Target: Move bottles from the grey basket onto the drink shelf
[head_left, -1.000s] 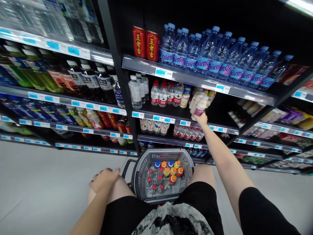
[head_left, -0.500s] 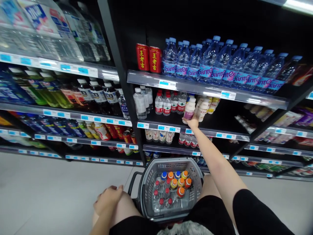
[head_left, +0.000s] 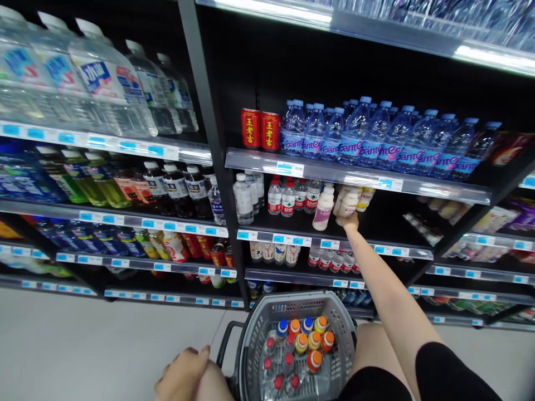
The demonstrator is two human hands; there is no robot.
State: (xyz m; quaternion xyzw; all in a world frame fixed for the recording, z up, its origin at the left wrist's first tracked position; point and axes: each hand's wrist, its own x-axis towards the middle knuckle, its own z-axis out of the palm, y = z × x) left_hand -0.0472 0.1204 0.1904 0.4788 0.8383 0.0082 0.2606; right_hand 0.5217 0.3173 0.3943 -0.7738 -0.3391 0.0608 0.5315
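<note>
My right hand [head_left: 349, 221] reaches into the middle shelf, its fingers around the lower part of a cream-white bottle [head_left: 348, 201]; the bottle stands tilted among similar ones and partly hides them. Just left of it, a white bottle with a purple-pink label [head_left: 322, 211] stands by itself at the shelf's front edge. My left hand [head_left: 184, 372] lies on my left knee, holding nothing, fingers loosely bent over it. Between my legs is a grey basket [head_left: 251, 348] with several bottles in it, showing red, orange, yellow and blue caps.
Red-capped water bottles [head_left: 287, 199] and clear white-capped bottles [head_left: 243, 200] stand left on the same shelf. Above are red cans [head_left: 271, 131] and blue water bottles [head_left: 380, 133]. A dark upright post [head_left: 209, 111] divides the shelves. The basket's black handle [head_left: 225, 342] juts left.
My right hand has let go of the purple-labelled bottle, left standing at the shelf front, and moved right to the cream-white bottle. The view has tilted upward. My left hand stays on the knee.
</note>
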